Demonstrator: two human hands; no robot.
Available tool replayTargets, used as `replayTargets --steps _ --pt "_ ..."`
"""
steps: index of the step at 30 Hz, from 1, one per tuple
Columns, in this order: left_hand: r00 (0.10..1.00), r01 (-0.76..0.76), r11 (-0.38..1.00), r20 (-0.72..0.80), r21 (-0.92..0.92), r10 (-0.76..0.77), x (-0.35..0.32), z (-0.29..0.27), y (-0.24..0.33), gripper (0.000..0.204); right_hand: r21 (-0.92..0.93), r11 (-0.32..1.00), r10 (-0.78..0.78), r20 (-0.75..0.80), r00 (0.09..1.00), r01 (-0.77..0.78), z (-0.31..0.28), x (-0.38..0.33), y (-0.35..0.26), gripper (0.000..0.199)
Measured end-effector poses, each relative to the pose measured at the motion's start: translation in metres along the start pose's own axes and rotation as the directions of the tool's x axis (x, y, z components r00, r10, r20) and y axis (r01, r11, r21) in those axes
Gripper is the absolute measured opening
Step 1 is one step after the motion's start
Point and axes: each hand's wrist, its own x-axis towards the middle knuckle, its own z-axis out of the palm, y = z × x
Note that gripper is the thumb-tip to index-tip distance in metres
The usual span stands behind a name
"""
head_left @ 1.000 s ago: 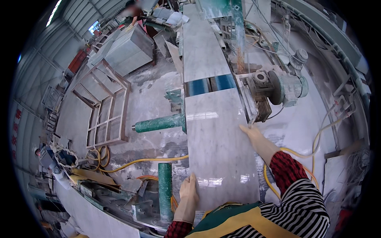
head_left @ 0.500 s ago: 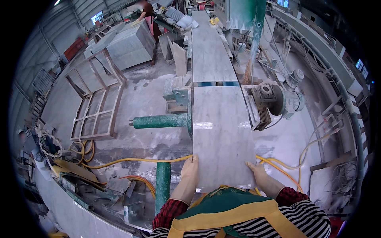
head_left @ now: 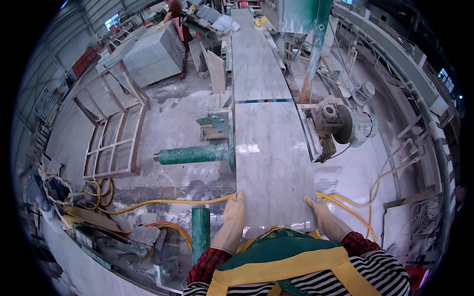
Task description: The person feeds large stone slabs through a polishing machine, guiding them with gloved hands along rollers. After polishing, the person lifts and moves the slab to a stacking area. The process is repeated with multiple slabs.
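Observation:
A pale grey, veined stone slab with a polished face lies flat before me, its near end close to my green and yellow apron. My left hand grips its left edge near that end. Opposite, my right hand holds the right edge; the undersides of both grips are hidden beneath the stone. Beyond it, in line, lies a second stone slab, parted from the first by a thin gap with blue showing through.
Left of the slab, a green roller juts out; an upright green post stands nearer. A grey motor sits right. Yellow hoses cross the floor near a metal rack. A co-worker stands by stacked slabs.
The near slab has moved away from me, and the gap to the far slab has narrowed. Both hands keep their hold on the edges. The view has shifted slightly.

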Motion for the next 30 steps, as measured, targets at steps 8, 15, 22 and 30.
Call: replayTargets --steps 8,15,22,30 --pt "1.0 0.029 0.994 0.007 0.105 -0.03 0.022 0.0 0.008 0.063 0.066 0.998 -0.005 0.057 0.998 0.001 -0.001 0.024 -0.004 0.059" --pt "0.999 0.04 0.999 -0.033 0.024 -0.039 0.021 0.003 0.022 0.059 0.077 0.997 -0.039 0.088 0.995 0.032 -0.003 0.035 -0.007 0.06" --pt "0.999 0.027 0.999 -0.037 -0.04 -0.029 0.045 0.014 0.002 0.063 0.106 0.993 -0.058 0.105 0.993 0.047 0.0 0.038 -0.015 0.062" --pt "0.981 -0.177 0.973 -0.054 0.151 0.187 0.046 0.013 0.002 0.067 0.077 0.997 -0.038 0.08 0.996 0.032 -0.004 0.057 -0.015 0.062"
